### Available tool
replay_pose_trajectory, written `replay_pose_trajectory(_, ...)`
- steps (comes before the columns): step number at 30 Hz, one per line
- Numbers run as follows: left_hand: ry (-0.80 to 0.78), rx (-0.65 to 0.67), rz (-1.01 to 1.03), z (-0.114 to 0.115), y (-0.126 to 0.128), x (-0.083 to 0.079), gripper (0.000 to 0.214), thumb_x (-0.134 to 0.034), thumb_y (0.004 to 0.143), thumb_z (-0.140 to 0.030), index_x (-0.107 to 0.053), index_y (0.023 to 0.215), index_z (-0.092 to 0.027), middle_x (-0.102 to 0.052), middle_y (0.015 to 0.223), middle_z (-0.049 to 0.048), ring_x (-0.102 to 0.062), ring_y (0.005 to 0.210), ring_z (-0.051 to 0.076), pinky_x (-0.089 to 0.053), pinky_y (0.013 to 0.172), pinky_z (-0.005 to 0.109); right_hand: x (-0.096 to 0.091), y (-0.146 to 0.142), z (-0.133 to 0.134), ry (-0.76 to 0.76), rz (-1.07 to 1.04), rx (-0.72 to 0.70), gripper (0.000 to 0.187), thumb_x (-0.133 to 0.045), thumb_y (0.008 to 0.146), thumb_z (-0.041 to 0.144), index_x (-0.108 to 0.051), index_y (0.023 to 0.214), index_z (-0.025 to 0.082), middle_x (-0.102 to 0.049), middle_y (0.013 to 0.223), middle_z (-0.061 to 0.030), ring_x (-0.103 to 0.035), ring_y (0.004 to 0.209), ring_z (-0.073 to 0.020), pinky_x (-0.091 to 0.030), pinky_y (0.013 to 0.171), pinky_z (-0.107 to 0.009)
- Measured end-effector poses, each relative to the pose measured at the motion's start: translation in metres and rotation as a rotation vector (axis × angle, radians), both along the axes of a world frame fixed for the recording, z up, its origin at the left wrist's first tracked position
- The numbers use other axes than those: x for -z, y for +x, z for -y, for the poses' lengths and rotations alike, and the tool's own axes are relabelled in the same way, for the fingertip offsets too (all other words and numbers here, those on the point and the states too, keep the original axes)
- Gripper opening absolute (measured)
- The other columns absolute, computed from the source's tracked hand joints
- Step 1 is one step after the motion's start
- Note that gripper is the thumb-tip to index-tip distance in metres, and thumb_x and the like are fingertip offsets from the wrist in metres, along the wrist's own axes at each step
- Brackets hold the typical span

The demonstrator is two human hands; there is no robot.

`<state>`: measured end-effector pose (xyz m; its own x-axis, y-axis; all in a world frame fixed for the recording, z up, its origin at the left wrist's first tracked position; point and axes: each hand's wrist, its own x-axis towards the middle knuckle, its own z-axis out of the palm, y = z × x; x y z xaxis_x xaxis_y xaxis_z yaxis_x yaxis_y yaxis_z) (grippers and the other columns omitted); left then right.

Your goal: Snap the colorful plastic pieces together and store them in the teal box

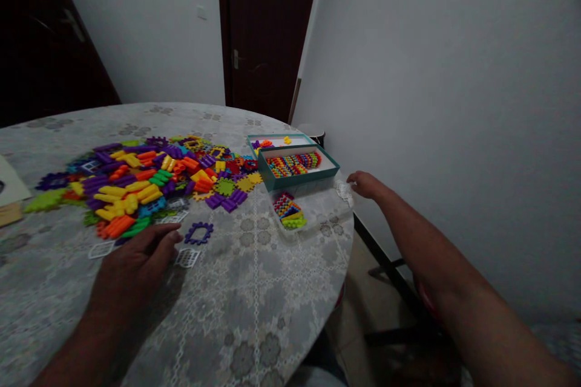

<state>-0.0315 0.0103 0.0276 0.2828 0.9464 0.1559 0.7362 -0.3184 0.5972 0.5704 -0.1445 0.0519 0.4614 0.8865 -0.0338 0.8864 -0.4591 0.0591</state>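
My left hand point(138, 263) rests low over the table, its fingers stretched loosely to the right with nothing visible in them. Just beyond its fingertips lie a dark purple toothed frame piece point(198, 233) and a white lattice piece point(187, 258). Another white lattice piece point(100, 250) sits left of that hand. Out at the table's right edge, my right hand point(364, 185) has its fingers closed at a small bunch of white lattice pieces point(344, 192). A large heap of colourful plastic building pieces point(136, 184) spreads beyond my left hand.
A teal box point(297, 182) holds rows of multicoloured pieces, with a shallow teal-rimmed tray point(279, 136) behind it. In front stands a clear container point(290, 231) with joined pieces. The round table's edge point(351, 248) curves near a white wall point(431, 103).
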Motion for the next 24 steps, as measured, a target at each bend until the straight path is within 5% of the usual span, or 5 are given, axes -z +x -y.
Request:
replay_pose_trajectory(9, -0.012, -0.034, 0.035, 0.002, 0.001, -0.005, 0.047, -0.053, 0.096, -0.059, -0.08, 0.116, -0.027, -0.087, 0.109, 0.0054, -0.081, 0.095, 0.031, -0.06, 0.086, 0.038, 0.021, -0.003, 0.004, 0.101, 0.028, -0.025, 0.042, -0.067, 0.096, 0.005, -0.081, 0.134, 0.013, -0.075, 0.138, -0.0169, -0.071, 0.125, -0.0222, -0.048, 0.113, -0.027)
replay_pose_trajectory(16, 0.036, -0.022, 0.018, 0.001, -0.002, 0.003, 0.044, -0.053, 0.1, -0.058, -0.08, 0.118, -0.028, -0.087, 0.114, 0.0039, -0.081, 0.098, 0.029, -0.06, 0.084, 0.036, 0.012, -0.021, 0.002, 0.179, 0.059, 0.023, 0.037, -0.066, 0.096, 0.008, -0.081, 0.13, 0.012, -0.076, 0.135, -0.0179, -0.072, 0.123, -0.0247, -0.049, 0.114, -0.031)
replay_pose_trajectory(20, -0.004, -0.058, 0.049, 0.002, -0.004, -0.004, 0.043, -0.056, 0.099, -0.056, -0.08, 0.119, -0.026, -0.087, 0.106, 0.0032, -0.081, 0.094, 0.027, -0.059, 0.08, 0.032, 0.002, -0.055, 0.007, 0.271, 0.082, 0.017, 0.036, -0.053, 0.104, 0.012, -0.079, 0.129, 0.011, -0.077, 0.133, -0.0204, -0.071, 0.125, -0.0277, -0.05, 0.115, -0.035)
replay_pose_trajectory(24, -0.069, -0.077, 0.149, 0.002, -0.005, -0.011, 0.042, -0.057, 0.098, -0.052, -0.079, 0.119, -0.023, -0.085, 0.096, 0.0029, -0.079, 0.083, 0.023, -0.06, 0.079, 0.031, 0.002, -0.128, 0.022, 0.524, -0.028, -0.156, 0.03, -0.053, 0.104, 0.017, -0.079, 0.12, 0.016, -0.08, 0.12, -0.0176, -0.075, 0.11, -0.0281, -0.055, 0.107, -0.037)
